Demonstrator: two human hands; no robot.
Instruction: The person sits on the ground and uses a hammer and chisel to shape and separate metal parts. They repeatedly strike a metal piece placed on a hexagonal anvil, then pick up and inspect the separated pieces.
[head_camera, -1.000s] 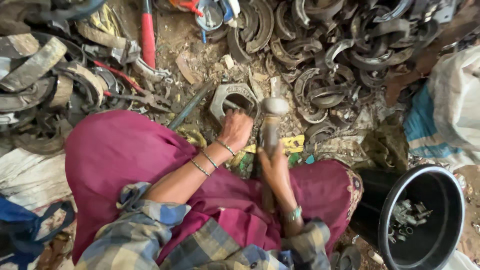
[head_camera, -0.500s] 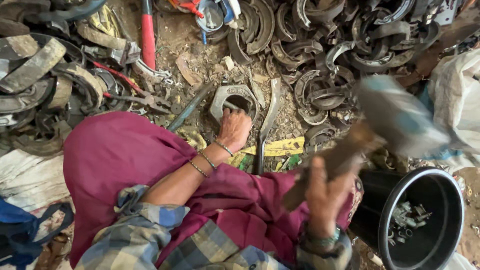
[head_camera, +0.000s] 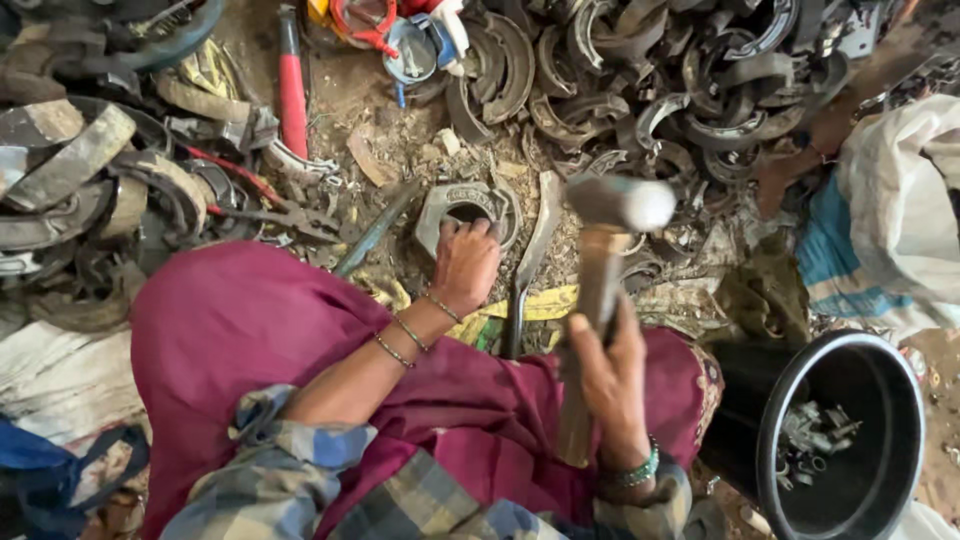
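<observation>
My left hand (head_camera: 464, 266) rests on a grey metal ring-shaped part (head_camera: 462, 206) lying on the dirt floor and holds it down. My right hand (head_camera: 610, 372) grips the wooden handle of a hammer (head_camera: 600, 268); its steel head hangs in the air, just right of the ring part. A curved metal strip (head_camera: 536, 240) lies between the ring part and the hammer. A magenta cloth (head_camera: 250, 340) covers my lap.
Heaps of curved worn metal shoes (head_camera: 640, 90) fill the floor ahead and to the left. A red-handled tool (head_camera: 292, 90) lies at upper left. A black bucket (head_camera: 850, 440) holding small metal bits stands at lower right. White and blue sacks (head_camera: 890, 210) lie at right.
The hammer was down by the ring part, then swung far out to the right, and now it is back above the floor beside the ring part. My left hand stayed put.
</observation>
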